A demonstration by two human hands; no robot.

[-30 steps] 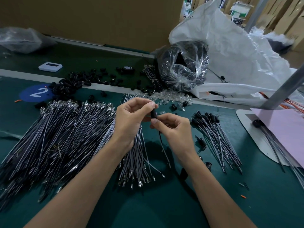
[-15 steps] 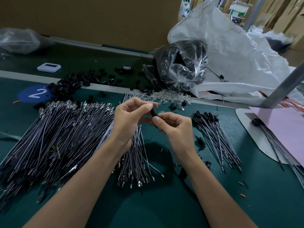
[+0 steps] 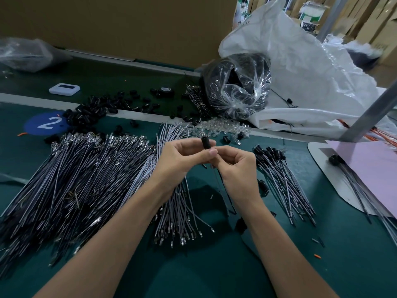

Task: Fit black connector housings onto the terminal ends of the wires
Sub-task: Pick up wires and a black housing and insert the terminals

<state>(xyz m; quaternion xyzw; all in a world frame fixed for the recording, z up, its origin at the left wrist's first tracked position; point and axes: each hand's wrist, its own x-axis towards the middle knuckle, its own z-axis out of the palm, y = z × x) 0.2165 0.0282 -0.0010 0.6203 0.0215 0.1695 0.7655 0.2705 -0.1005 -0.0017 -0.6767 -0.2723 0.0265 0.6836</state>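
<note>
Pinches one black housing (image 3: 205, 143) in the left hand (image 3: 180, 160) above the bench (image 3: 322, 254), and grips its wire (image 3: 217, 181) just below in the curled right hand (image 3: 236, 168). Looks mid-fit, though cannot tell whether the terminal is seated. Leaves most of the job: only a small finished bundle (image 3: 283, 175) at right, against a big heap of bare wires (image 3: 86, 173) at left and loose housings (image 3: 90, 112) behind.
</note>
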